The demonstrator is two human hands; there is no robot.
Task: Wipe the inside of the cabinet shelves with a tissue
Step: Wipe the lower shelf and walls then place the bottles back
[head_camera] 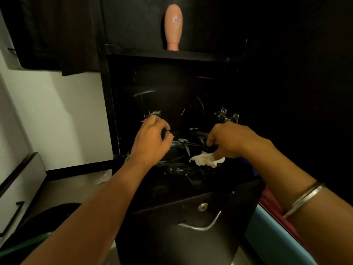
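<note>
Right hand point(227, 142) has the crumpled tissue point(207, 159) bunched under its curled fingers, low on the dark cabinet shelf point(172, 180), probably for scrubbing pressure, while the left hand point(152, 140), half-curled and seemingly empty, hovers near some dark clutter point(189, 144).

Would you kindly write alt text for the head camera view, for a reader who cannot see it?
Both hands reach into a dark open cabinet: the right hand holds a crumpled white tissue over the cluttered shelf, and the left hand, fingers curled, is beside it. A peach bottle stands on the shelf above; a drawer with a metal handle is below.
</note>
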